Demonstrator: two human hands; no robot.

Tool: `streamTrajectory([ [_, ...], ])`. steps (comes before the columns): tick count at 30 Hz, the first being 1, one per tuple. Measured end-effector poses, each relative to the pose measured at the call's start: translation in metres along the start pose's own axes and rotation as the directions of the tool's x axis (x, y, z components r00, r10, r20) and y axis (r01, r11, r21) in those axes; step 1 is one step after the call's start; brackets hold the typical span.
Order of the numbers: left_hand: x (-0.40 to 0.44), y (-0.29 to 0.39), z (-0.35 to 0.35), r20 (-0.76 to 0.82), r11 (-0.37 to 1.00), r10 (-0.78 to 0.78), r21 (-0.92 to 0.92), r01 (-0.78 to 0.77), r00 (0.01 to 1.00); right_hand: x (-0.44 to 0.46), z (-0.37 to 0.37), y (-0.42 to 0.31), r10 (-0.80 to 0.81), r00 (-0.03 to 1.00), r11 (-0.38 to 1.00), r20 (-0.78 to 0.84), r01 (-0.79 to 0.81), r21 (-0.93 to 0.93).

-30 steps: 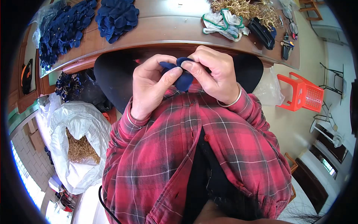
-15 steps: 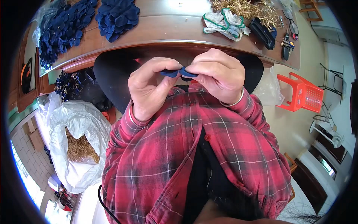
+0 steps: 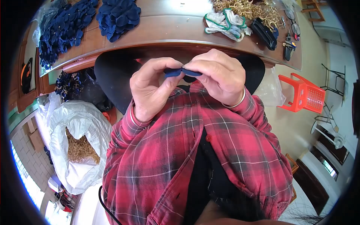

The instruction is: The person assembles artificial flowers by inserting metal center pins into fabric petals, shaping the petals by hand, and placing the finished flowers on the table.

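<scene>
A small dark blue fabric flower (image 3: 173, 72) is seen nearly edge-on above my lap, just in front of the table's near edge. My left hand (image 3: 153, 86) pinches its left side between thumb and fingers. On the other side, my right hand (image 3: 221, 77) pinches it, with the fingertips of both hands almost touching. The flower's middle and part of its petals are hidden by the fingers. On the table (image 3: 161, 32) lie a pile of blue flowers (image 3: 65, 32) at the far left and a stack of blue petals (image 3: 117, 18) beside it.
White gloves with green edging (image 3: 226, 25), gold stems (image 3: 251, 11), a black case (image 3: 263, 33) and snips (image 3: 288, 48) lie on the table's right side. A red stool (image 3: 303, 93) stands at right. A white sack (image 3: 78, 112) with gold material is at left.
From one second ago, the flower has turned from hanging petals to nearly edge-on, and my right hand has shifted slightly right. Over the last half second both hands moved very little.
</scene>
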State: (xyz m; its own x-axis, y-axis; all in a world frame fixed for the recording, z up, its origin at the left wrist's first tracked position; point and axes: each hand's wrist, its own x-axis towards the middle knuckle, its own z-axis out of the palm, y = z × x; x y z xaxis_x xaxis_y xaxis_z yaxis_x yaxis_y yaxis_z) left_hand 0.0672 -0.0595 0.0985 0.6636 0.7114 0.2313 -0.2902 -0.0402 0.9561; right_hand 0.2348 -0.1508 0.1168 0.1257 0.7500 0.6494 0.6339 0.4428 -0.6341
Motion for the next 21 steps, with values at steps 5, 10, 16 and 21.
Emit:
streamTrajectory([
  [5, 0.000, 0.006, 0.003, -0.048, 0.979, -0.183, -0.105, 0.177, 0.982, 0.001, 0.000, 0.000, 0.155, 0.988, 0.979, -0.017, -0.152, 0.136],
  [10, 0.001, 0.006, 0.001, -0.046, 0.978, -0.207, -0.045, 0.205, 0.977, -0.001, -0.003, 0.001, 0.173, 0.985, 0.971, 0.017, -0.173, 0.163],
  [16, 0.003, 0.003, -0.004, -0.024, 0.989, -0.131, 0.066, 0.132, 0.991, -0.001, -0.002, 0.002, 0.062, 0.998, 0.994, 0.024, -0.064, 0.086],
  [21, 0.014, 0.006, -0.006, -0.040, 0.980, -0.197, 0.022, 0.198, 0.980, 0.006, 0.001, 0.004, 0.210, 0.978, 0.966, 0.011, -0.209, 0.152],
])
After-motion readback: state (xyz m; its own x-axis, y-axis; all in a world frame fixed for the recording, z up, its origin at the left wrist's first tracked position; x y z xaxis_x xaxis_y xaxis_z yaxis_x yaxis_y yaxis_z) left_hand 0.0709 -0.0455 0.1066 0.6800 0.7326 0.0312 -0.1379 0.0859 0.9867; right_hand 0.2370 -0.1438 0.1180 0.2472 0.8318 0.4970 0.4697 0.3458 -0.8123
